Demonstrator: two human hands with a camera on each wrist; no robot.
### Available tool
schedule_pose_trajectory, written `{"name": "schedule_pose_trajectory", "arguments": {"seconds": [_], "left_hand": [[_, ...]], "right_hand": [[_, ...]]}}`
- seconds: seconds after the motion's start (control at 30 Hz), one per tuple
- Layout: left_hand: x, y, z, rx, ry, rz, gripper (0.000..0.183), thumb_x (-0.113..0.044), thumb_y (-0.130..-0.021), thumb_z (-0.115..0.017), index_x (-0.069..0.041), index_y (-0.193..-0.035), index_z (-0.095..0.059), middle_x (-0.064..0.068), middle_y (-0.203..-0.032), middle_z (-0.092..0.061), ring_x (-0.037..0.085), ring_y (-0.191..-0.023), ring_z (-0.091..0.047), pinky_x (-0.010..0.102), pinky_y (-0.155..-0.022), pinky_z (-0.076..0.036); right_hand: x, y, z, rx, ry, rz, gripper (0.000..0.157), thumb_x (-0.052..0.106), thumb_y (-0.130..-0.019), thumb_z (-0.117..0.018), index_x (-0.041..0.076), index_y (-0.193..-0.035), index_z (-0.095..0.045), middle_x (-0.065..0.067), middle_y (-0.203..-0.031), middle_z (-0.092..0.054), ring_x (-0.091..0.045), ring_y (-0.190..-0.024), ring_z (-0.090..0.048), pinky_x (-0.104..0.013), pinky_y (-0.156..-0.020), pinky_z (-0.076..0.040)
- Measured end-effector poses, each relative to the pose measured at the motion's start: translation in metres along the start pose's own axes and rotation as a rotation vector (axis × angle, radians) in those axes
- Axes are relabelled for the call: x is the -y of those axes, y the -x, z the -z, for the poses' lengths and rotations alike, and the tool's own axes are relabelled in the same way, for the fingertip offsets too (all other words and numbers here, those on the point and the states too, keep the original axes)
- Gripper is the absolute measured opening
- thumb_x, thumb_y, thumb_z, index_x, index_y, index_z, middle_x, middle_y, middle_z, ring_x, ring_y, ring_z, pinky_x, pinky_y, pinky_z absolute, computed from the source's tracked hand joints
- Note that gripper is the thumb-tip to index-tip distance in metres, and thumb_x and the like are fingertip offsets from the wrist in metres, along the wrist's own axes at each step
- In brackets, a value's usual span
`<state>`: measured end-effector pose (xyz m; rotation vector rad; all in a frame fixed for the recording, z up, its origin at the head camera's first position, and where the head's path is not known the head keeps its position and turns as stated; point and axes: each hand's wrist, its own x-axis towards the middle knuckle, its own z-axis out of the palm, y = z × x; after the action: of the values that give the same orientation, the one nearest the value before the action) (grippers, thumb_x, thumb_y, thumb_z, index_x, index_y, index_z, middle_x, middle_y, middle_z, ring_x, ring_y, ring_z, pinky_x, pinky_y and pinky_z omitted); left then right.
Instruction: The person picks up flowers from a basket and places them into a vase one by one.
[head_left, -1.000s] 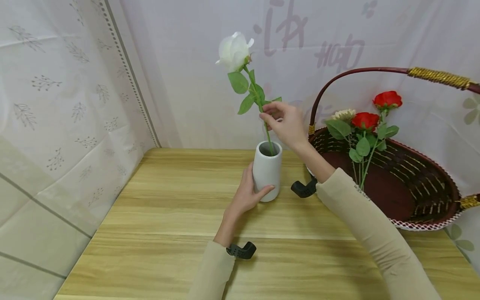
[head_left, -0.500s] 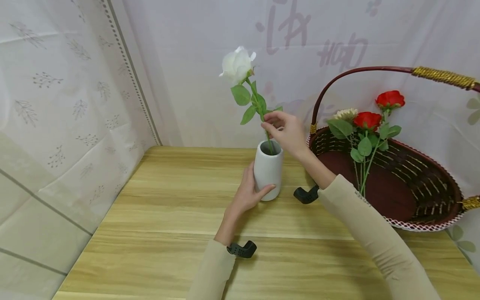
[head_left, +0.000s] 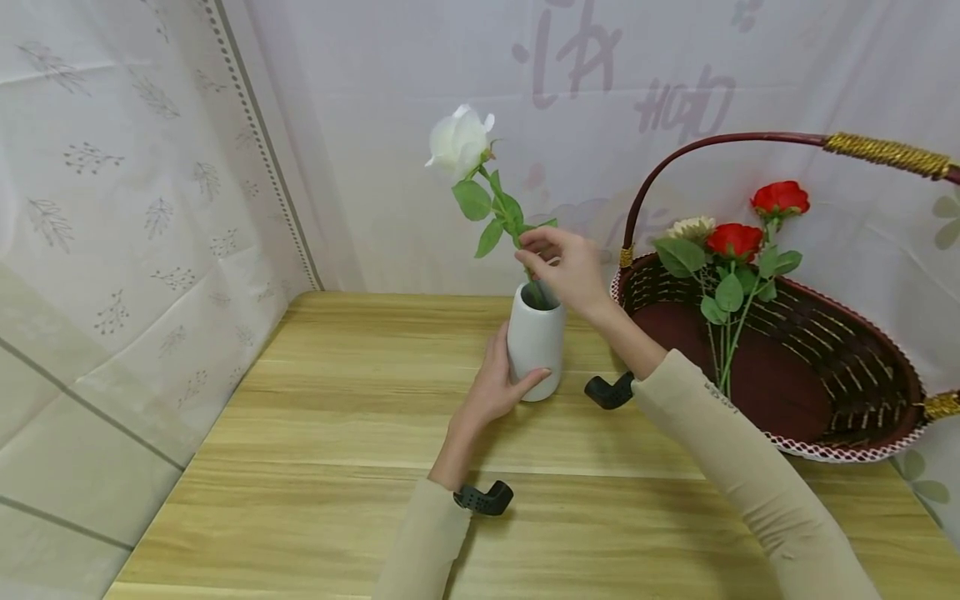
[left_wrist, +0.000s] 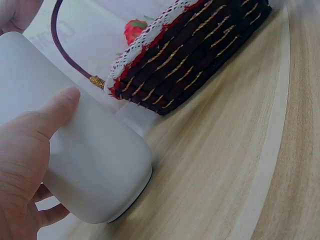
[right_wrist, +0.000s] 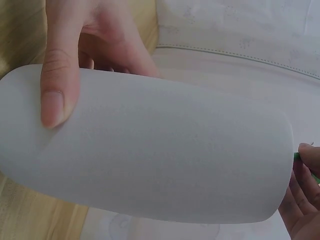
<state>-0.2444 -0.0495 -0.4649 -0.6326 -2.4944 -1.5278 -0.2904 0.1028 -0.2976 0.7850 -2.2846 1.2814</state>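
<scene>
Rose, white (head_left: 459,145): we saw its stem slanting into the mouth of the vase (head_left: 536,350), bloom up-left of the right grip (head_left: 570,268), the nearer hand, which pinched the stem. Left grip (head_left: 495,389) clasped the vase on the tabletop (head_left: 360,433). Only the head view gave us the bloom.
</scene>
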Motion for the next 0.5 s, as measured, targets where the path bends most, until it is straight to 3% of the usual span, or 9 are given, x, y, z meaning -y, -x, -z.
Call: {"name": "schedule_pose_trajectory", "arguments": {"seconds": [0.5], "left_hand": [[0.0002,0.0002,-0.0002,-0.003,-0.005,-0.018,0.096,-0.037,-0.091,-0.077,-0.019,-0.16,-0.014,0.014,-0.146,-0.036,0.026,-0.127,-0.044,0.047,-0.102,-0.044]], "right_hand": [[-0.0038,0.0033,-0.0038,0.071,0.071,-0.014,0.02,0.014,-0.095,-0.073,0.001,-0.11,-0.073,-0.011,-0.095,-0.074,-0.023,-0.077,-0.07,-0.038,-0.072,-0.057]]}}
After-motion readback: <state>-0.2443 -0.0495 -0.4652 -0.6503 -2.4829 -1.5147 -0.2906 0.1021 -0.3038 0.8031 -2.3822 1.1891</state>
